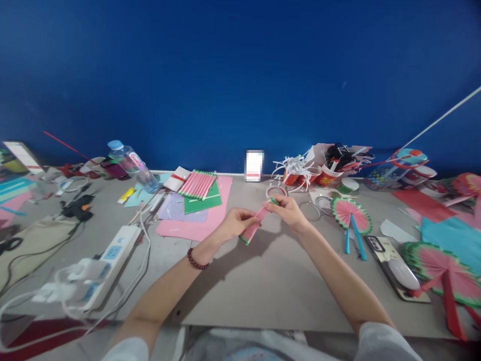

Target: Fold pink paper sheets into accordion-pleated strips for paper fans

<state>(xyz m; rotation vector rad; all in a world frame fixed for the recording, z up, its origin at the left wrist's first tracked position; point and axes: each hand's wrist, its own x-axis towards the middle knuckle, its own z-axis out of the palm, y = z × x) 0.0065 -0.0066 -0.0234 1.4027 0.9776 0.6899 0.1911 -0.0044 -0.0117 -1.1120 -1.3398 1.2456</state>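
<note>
My L hand point(240, 221) & R hand point(286, 210) both pinching the folded pink strip point(252, 230) over the worktop point(240, 286), prob. mid-crease now, so next move needs edges aligned, pressed w/ even force.

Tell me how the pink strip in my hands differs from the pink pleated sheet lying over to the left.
The pink strip is held between your left hand and right hand, while the pleated sheet lies partly over a green sheet. The pink strip is narrow; the pleated sheet is spread wider, with a row of ridges showing. Both are pink with green at two opposite ends.
</note>
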